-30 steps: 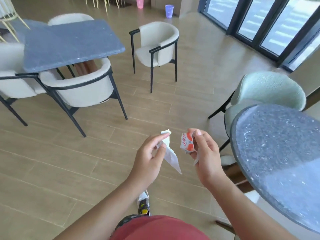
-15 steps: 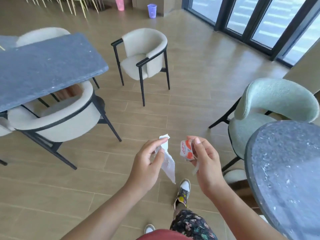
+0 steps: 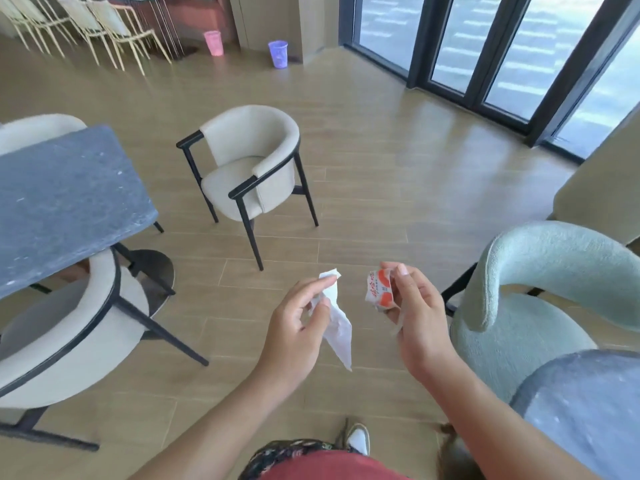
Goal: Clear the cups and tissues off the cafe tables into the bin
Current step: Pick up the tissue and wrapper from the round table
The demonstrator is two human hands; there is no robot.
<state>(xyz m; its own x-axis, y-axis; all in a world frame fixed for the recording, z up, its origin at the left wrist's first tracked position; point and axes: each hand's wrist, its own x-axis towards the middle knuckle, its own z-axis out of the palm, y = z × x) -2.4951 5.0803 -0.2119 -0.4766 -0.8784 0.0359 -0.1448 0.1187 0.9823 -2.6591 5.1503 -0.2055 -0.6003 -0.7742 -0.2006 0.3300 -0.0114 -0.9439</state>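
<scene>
Transit to a bin seems the step in hand: at lower centre the left hand [image 3: 294,337] pinches a white tissue [image 3: 338,329], the right hand [image 3: 417,322] grips crumpled orange-and-white litter [image 3: 379,292], and next both must reach the pink bin [image 3: 213,43] or purple bin [image 3: 278,54] at upper centre.

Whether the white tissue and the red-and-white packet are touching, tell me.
Apart. The head view shows a strip of floor between the tissue, pinched in the left hand, and the packet, held in the right hand.
</scene>
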